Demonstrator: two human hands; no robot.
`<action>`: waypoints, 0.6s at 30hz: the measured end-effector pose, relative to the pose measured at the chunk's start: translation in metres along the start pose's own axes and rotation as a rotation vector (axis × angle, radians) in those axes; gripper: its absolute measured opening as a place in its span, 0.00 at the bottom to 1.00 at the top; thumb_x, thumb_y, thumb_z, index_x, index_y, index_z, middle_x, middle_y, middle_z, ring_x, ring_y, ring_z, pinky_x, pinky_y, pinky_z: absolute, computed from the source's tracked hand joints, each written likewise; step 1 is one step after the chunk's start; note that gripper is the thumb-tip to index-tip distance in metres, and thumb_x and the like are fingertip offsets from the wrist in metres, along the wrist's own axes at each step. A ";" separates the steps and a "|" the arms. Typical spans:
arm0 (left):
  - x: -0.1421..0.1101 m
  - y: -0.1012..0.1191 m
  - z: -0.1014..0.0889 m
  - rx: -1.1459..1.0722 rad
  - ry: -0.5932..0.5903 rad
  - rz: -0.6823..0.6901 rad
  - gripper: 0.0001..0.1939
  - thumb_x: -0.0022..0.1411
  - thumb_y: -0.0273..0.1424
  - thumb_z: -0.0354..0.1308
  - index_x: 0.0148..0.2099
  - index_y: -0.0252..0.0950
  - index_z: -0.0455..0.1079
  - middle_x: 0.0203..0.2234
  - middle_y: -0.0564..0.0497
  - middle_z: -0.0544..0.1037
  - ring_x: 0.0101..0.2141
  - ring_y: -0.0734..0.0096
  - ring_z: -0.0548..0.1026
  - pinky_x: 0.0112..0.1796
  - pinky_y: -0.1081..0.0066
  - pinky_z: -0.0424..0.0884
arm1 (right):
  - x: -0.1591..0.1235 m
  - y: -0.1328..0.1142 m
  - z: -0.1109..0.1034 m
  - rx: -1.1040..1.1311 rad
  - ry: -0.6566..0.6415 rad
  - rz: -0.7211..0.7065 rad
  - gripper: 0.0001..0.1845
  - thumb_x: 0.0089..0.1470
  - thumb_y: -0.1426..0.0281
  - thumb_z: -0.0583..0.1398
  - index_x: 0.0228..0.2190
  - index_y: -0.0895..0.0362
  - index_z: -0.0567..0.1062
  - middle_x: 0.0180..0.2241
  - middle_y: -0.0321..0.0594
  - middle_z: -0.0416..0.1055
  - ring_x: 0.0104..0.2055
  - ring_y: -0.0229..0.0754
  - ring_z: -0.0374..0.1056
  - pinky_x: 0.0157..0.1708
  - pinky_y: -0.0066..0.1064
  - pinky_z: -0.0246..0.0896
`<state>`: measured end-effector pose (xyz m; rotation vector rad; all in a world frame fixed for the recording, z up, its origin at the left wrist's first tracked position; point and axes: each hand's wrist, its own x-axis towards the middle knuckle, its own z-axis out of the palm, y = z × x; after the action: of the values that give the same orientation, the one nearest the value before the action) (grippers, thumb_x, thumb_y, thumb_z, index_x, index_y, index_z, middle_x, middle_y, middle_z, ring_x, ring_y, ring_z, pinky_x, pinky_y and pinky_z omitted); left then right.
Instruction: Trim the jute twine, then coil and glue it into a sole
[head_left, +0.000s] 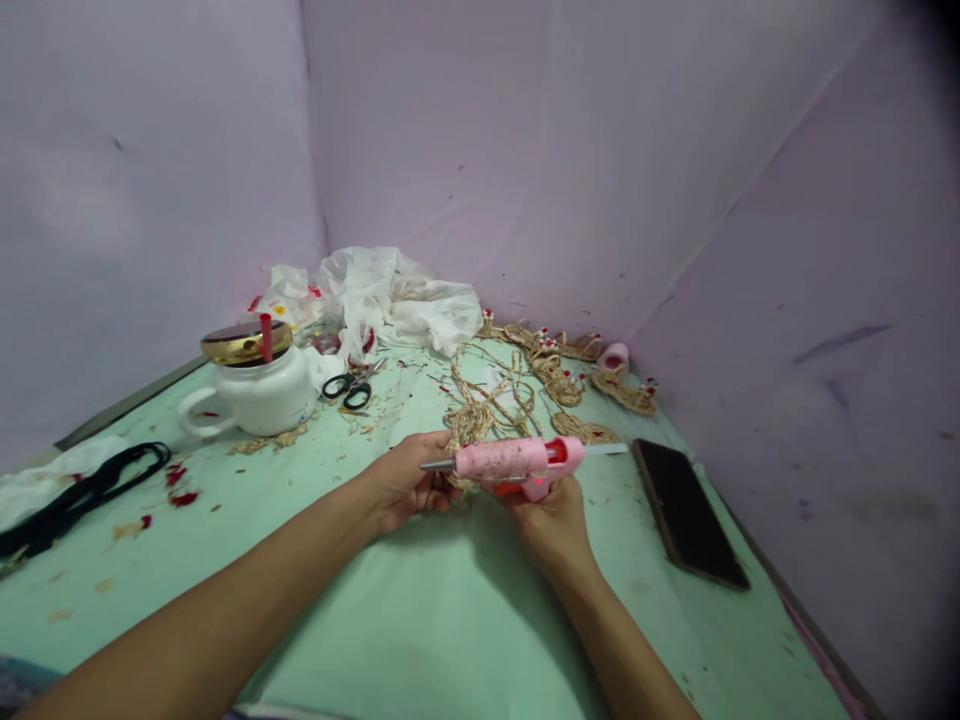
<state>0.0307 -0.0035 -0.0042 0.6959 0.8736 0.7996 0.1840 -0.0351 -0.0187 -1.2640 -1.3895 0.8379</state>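
Note:
My right hand (551,510) grips a pink hot glue gun (517,462) by its handle, the gun lying sideways with its metal nozzle pointing left. That nozzle meets my left hand (409,478), whose fingers are closed on a small piece of woven jute rope (469,428). Both hands hover just above the green table (420,620), near its middle. More loose jute cord (499,385) trails away behind the gun.
A white teapot-shaped cup with a gold lid and red straw (255,385) stands at the left, black scissors (351,388) beside it. Crumpled white plastic bags (375,295) fill the far corner. Finished jute pieces (570,380) lie at the back right; a dark phone (688,512) lies right. Black strap (82,492) far left.

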 end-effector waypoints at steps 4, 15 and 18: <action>-0.003 0.002 0.001 0.060 -0.089 -0.045 0.11 0.43 0.28 0.62 0.33 0.32 0.69 0.21 0.50 0.74 0.17 0.76 0.70 0.16 0.79 0.63 | -0.002 0.002 0.000 -0.018 -0.001 -0.014 0.06 0.34 0.80 0.56 0.16 0.57 0.70 0.17 0.35 0.70 0.22 0.41 0.66 0.24 0.29 0.63; 0.001 0.005 -0.007 0.127 -0.103 0.046 0.17 0.42 0.27 0.64 0.37 0.33 0.67 0.18 0.53 0.72 0.15 0.78 0.68 0.15 0.80 0.63 | -0.004 -0.013 -0.004 0.035 -0.044 -0.034 0.10 0.37 0.76 0.57 0.27 0.56 0.72 0.26 0.39 0.75 0.28 0.43 0.69 0.30 0.33 0.65; 0.002 0.013 -0.016 0.147 -0.106 0.073 0.20 0.40 0.23 0.63 0.39 0.34 0.66 0.20 0.53 0.72 0.16 0.79 0.69 0.16 0.80 0.65 | -0.004 -0.015 -0.020 0.013 0.052 -0.043 0.14 0.37 0.74 0.59 0.32 0.55 0.73 0.31 0.40 0.74 0.32 0.45 0.68 0.30 0.33 0.64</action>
<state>0.0136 0.0083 -0.0020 0.8959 0.8194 0.7615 0.1994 -0.0449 -0.0010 -1.2340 -1.3631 0.7782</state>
